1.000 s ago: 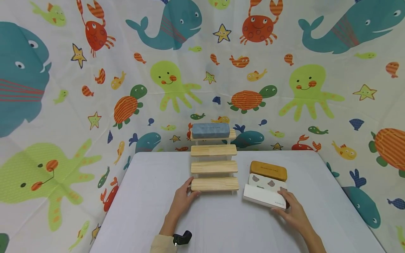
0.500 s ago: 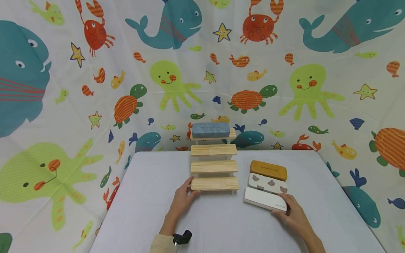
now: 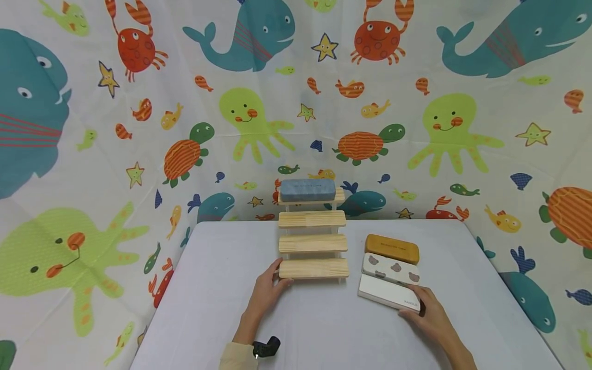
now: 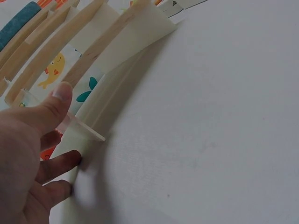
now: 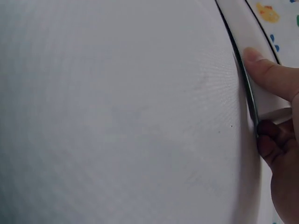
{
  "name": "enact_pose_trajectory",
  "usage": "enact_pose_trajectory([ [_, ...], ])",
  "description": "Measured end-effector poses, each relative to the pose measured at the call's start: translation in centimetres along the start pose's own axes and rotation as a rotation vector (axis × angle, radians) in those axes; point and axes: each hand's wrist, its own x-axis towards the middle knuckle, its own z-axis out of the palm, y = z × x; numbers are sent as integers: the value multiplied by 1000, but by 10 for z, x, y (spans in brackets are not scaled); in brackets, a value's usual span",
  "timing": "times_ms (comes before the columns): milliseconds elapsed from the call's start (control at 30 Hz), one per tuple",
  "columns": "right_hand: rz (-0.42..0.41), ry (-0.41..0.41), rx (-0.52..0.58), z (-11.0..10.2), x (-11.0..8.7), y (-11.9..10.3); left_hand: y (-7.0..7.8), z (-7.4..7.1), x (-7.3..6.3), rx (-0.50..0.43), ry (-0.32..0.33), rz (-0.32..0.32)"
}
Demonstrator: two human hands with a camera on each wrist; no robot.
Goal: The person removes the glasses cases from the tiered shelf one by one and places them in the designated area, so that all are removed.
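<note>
My left hand (image 3: 268, 288) grips the left end of the lowest step of a wooden four-step display rack (image 3: 314, 268). In the left wrist view the thumb (image 4: 62, 93) presses on the plank's end, with the other fingers spread below. My right hand (image 3: 430, 314) pinches the right end of a long white case (image 3: 388, 292) with dark lettering. The right wrist view shows its thumb (image 5: 254, 56) on the case's top and fingertips at the dark lower edge. Just behind this case lies a white bear-print case (image 3: 390, 267), then a mustard case (image 3: 393, 249).
A blue case (image 3: 308, 190) lies on the rack's top step. The white-covered table (image 3: 222, 257) ends at a sea-animal print cloth (image 3: 305, 67) hanging behind and along the sides. A black device (image 3: 266, 347) is strapped to the left wrist.
The white case, tilted and overlapping the bear-print case before, has come down towards me in my right hand and lies alongside it. My left hand and the rack stay where they were.
</note>
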Motion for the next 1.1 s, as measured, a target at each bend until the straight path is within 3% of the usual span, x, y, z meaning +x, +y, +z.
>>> enact_pose_trajectory([
  [233, 52, -75, -17, -1, 0, -1, -1, 1, -1, 4, 0, 3],
  [733, 128, -110, -51, -8, 0, -3, 1, 1, -2, 4, 1, 1],
  [1100, 116, -96, -49, -10, 3, -1, 1, 1, -1, 9, 8, 8],
])
